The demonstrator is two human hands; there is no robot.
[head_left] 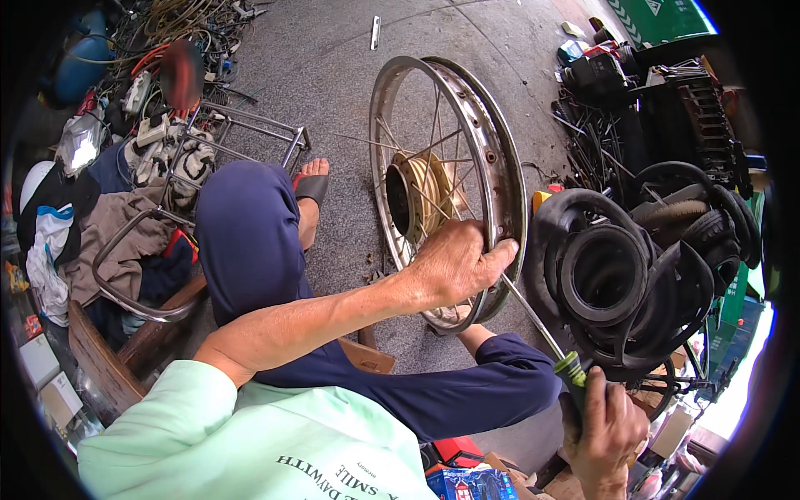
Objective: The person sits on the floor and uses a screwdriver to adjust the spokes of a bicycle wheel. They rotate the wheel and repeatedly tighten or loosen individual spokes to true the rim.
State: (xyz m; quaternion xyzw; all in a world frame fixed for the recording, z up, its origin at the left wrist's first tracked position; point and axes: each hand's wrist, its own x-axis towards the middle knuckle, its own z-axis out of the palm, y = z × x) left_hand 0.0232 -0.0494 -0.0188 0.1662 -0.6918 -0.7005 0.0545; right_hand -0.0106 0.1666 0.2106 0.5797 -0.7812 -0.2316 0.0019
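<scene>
A spoked metal wheel rim (481, 137) stands upright before me, with a gold-coloured hub (427, 193) at its middle. Several thin spokes run to the rim, and one sticks out loose to the left. My left hand (457, 265) is closed round the near side of the rim, its thumb on the outer edge. Held in my right hand (607, 429) is a screwdriver (570, 368) with a green and dark handle. Its long shaft slants up to the rim's outside beside my left thumb; the tip is hidden there.
Black tyres and tubes (604, 275) are piled to the right, with loose tools (596, 137) behind them. At left stands a metal-tube frame (250, 133) near clothes (112, 242) and tangled cables (162, 33). A blue package (471, 483) lies near the bottom.
</scene>
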